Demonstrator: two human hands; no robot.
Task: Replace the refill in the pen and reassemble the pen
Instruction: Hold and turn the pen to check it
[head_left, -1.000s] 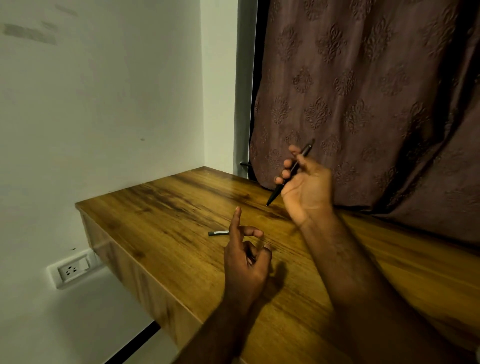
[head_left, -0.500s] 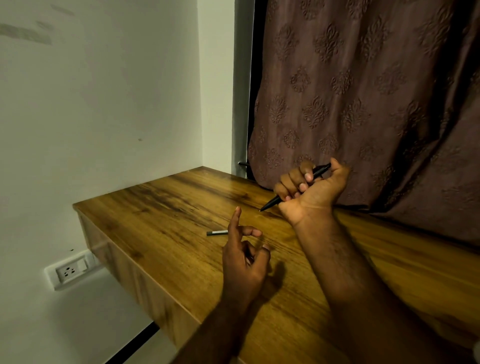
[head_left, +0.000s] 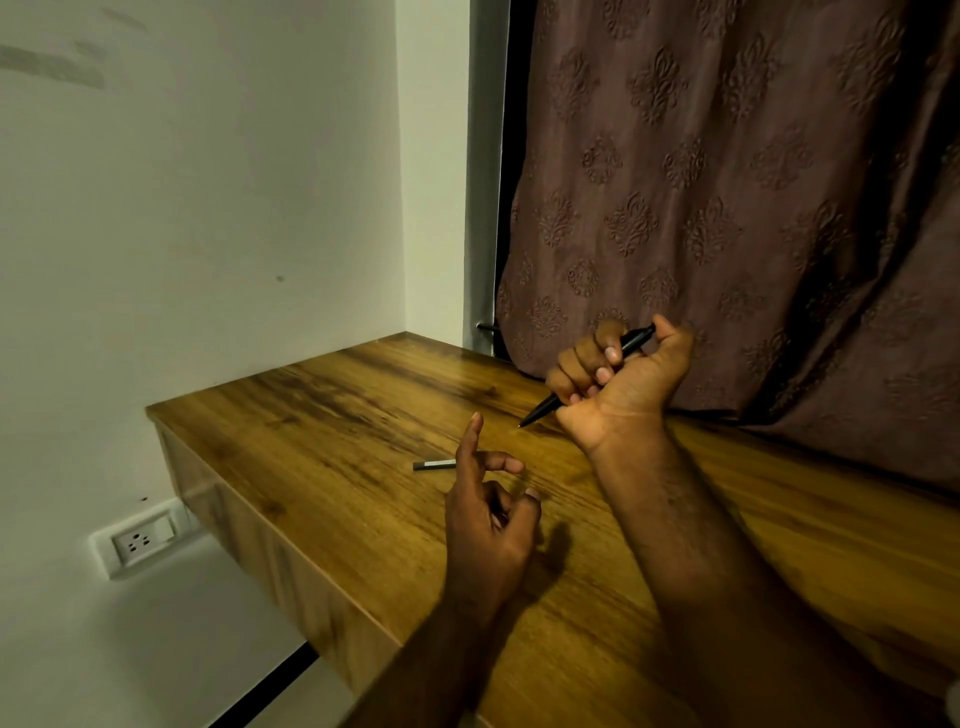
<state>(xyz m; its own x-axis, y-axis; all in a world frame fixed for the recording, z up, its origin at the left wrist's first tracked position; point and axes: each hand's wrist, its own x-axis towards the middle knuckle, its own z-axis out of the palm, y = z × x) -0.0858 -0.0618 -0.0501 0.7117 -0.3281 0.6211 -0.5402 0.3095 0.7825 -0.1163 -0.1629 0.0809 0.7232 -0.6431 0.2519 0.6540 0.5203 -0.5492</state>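
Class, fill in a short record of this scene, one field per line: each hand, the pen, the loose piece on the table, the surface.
right hand: grips the black pen, fingers curled round it
black pen: tilted, tip pointing down-left
left hand: raised, index finger straight, holding nothing seen
grey stick: flat on the table, partly behind the left hand
table: wooden, against a white wall

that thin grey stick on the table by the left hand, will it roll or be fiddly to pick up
Likely rolls if nudged sideways: the grey stick looks round and lies flat on the smooth wooden table. Probably very light, being so thin. Lying flush, it may need a fingertip pinch.
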